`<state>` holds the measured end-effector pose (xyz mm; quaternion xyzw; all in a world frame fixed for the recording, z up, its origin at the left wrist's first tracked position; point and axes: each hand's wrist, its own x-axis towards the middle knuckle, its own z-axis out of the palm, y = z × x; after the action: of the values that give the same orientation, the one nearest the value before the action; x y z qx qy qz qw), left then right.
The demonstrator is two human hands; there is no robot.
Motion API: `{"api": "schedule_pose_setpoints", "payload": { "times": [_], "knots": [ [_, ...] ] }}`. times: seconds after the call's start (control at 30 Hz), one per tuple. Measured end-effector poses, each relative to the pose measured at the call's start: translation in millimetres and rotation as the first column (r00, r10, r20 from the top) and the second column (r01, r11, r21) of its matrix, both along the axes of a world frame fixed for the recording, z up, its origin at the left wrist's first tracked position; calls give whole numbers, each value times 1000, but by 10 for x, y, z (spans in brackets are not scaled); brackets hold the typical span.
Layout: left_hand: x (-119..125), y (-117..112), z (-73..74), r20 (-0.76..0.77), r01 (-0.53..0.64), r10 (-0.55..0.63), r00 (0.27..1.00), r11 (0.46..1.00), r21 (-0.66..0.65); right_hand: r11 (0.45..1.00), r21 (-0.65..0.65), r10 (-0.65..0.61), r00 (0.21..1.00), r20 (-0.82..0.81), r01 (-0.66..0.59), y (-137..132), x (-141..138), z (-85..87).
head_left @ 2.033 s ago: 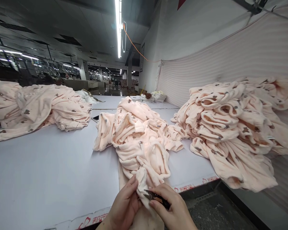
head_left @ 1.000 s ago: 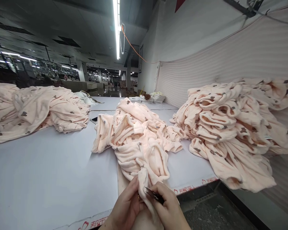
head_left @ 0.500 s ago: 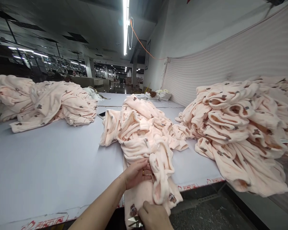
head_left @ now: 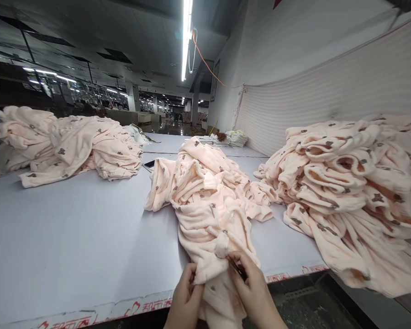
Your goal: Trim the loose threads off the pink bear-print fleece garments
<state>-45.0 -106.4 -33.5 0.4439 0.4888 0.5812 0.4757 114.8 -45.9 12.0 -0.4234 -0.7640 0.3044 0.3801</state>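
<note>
A pale pink fleece garment [head_left: 202, 224] with small brown printed figures lies bunched on the table, its near end hanging over the front edge. My left hand [head_left: 187, 292] pinches a folded edge of it between thumb and fingers. My right hand [head_left: 250, 288] is closed around small thread snips [head_left: 239, 268], of which only a dark part shows. Its fingertips touch the fabric just right of the left hand. The snips' blades are mostly hidden by the fingers and the cloth.
A large heap of similar pink garments [head_left: 335, 183] is on the right, partly hanging over the edge. Another pile [head_left: 82, 144] lies at the left. A dark phone-like object [head_left: 149, 163] rests behind the middle garment. White folded pieces [head_left: 236, 138] sit farther back on the white table [head_left: 71, 237].
My left hand has come down and toward me, now pinching a garment edge. My right hand has moved up and right with the snips, onto the fabric. The view has shifted slightly.
</note>
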Motion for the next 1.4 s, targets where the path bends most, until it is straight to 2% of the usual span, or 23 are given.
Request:
{"api": "schedule_pose_setpoints", "payload": {
  "times": [0.07, 0.13, 0.3, 0.4, 0.53, 0.7, 0.8, 0.93, 1.1, 1.23, 1.4],
  "knots": [
    [-35, 13, 20, -59, -59, 63, 996, 995, 77, 996, 92, -34, 984, 173, 18, -36, 98, 73],
    [-86, 5, -5, -109, -85, 97, 989, 990, 111, 992, 123, -61, 955, 290, 25, -103, 141, 161],
    [-123, -5, -115, -78, -92, 99, 992, 991, 96, 982, 141, 69, 932, 355, -126, -244, 20, 288],
    [-119, 6, -122, -38, -50, 54, 998, 995, 92, 975, 203, 2, 915, 403, -91, -236, -49, 234],
    [-124, 22, -106, -19, -35, 37, 999, 996, 78, 962, 255, -16, 909, 417, -100, -224, -68, 159],
    [-124, 42, -34, 25, 19, -21, 999, 998, 62, 940, 329, -70, 893, 444, -90, -229, -88, 179],
    [-121, 53, 29, 80, 42, -48, 996, 997, 68, 952, 300, -76, 905, 420, -59, -206, -84, 191],
    [-125, 70, 76, 136, 57, -71, 988, 993, 105, 946, 305, -25, 910, 414, -112, -181, -88, 181],
    [-141, 91, 74, 208, 76, -98, 973, 991, 114, 967, 250, -50, 925, 377, -49, -162, -97, 189],
    [-143, 104, 72, 219, 122, -140, 966, 988, 92, 977, 192, 12, 931, 364, -88, -162, -86, 181],
    [-140, 114, 70, 218, 152, -174, 960, 982, 112, 976, 209, -4, 946, 325, -68, -163, -86, 167]
  ]
}}
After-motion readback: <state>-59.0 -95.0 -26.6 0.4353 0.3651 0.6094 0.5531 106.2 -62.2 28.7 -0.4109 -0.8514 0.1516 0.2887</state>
